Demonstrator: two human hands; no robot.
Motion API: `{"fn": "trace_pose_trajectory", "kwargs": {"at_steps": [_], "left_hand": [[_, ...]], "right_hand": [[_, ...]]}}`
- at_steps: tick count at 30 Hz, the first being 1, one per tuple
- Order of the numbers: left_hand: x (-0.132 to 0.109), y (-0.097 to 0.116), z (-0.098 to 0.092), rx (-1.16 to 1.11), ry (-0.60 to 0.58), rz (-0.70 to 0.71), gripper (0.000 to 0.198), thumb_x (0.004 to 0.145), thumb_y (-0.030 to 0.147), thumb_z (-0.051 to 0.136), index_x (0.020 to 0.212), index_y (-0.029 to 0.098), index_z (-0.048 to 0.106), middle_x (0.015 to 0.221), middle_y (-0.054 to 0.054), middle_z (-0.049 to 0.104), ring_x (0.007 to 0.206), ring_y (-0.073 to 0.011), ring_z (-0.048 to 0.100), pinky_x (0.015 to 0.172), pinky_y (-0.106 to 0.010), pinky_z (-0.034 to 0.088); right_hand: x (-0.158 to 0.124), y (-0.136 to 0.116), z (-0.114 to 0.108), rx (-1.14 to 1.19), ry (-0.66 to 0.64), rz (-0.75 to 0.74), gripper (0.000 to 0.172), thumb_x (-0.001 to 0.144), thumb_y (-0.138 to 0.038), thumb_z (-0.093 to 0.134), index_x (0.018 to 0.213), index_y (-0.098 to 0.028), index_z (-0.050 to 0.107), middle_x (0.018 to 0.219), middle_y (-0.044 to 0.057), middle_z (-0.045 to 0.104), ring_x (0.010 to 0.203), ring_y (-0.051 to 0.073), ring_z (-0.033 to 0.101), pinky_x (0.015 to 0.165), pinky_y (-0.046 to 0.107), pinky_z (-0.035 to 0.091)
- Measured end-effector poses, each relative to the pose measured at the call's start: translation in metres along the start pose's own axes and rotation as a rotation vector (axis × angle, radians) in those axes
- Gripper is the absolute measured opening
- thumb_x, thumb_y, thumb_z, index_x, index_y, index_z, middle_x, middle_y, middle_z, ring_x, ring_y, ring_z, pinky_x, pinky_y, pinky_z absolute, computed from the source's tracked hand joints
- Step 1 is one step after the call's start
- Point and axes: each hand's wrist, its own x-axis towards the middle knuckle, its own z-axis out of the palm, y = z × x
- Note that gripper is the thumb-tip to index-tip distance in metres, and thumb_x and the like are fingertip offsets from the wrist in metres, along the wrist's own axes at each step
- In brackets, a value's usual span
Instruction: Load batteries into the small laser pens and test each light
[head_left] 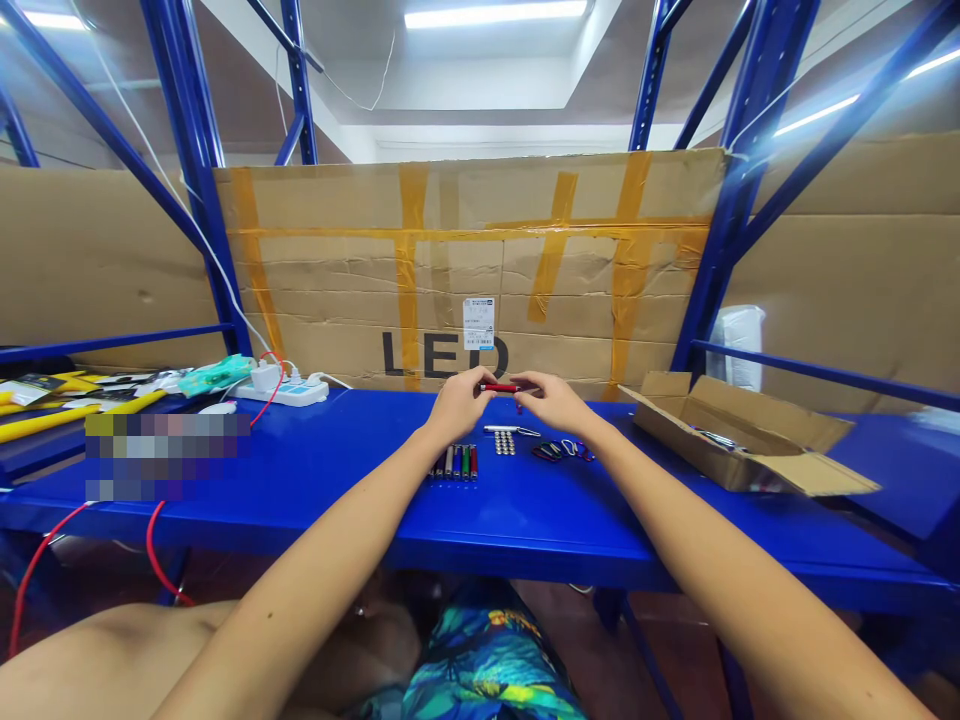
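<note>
Fingers (529,381) hide bits of the red tube (499,388). A pixelated patch (166,450) blots out something toward the front left corner of the desk (330,430), and yeah, the white label (478,323) has print too tiny to read.

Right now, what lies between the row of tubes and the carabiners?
In the head view, a grid of silver discs lies between the tubes and the carabiners, with a slim silver rod along the grid's far edge.
</note>
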Motion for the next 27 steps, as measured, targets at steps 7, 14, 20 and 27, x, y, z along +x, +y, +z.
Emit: {"fn": "trace_pose_trajectory", "kwargs": {"at_steps": [7, 14, 20, 27], "left_hand": [[-0.002, 0.004, 0.000, -0.086, -0.024, 0.078, 0.008, 0.078, 0.015, 0.058, 0.084, 0.020, 0.061, 0.080, 0.000, 0.065, 0.072, -0.0143, 0.055, 0.070, -0.027, 0.042], [0.008, -0.002, 0.004, -0.653, 0.016, -0.229, 0.029, 0.076, 0.036, 0.065, 0.096, 0.016, 0.059, 0.095, -0.008, 0.069, 0.089, -0.0197, 0.063, 0.079, -0.032, 0.047], [0.013, -0.009, -0.015, -1.213, 0.071, -0.472, 0.057, 0.087, 0.064, 0.038, 0.101, 0.014, 0.060, 0.108, -0.018, 0.069, 0.104, -0.0267, 0.065, 0.083, -0.036, 0.050], [0.013, -0.018, -0.020, -1.254, 0.025, -0.523, 0.068, 0.084, 0.072, 0.031, 0.104, 0.014, 0.061, 0.115, -0.019, 0.067, 0.112, -0.0305, 0.062, 0.086, -0.040, 0.051]], "right_hand": [[-0.004, -0.010, 0.007, -0.091, -0.067, -0.242, 0.023, 0.087, -0.019, 0.056, 0.105, -0.016, 0.070, 0.100, 0.009, 0.074, 0.090, 0.020, 0.065, 0.081, 0.032, 0.047], [-0.006, -0.014, 0.005, -0.149, -0.003, -0.263, 0.026, 0.089, -0.019, 0.053, 0.108, -0.017, 0.071, 0.100, 0.009, 0.074, 0.084, 0.020, 0.066, 0.076, 0.029, 0.046], [-0.009, -0.021, 0.004, -0.128, -0.034, -0.256, 0.030, 0.089, -0.019, 0.054, 0.113, -0.017, 0.071, 0.103, 0.009, 0.075, 0.086, 0.020, 0.067, 0.076, 0.028, 0.046], [-0.009, -0.022, 0.007, -0.150, -0.046, -0.242, 0.028, 0.088, -0.021, 0.053, 0.107, -0.017, 0.074, 0.095, 0.008, 0.076, 0.079, 0.019, 0.066, 0.071, 0.028, 0.045]]}}
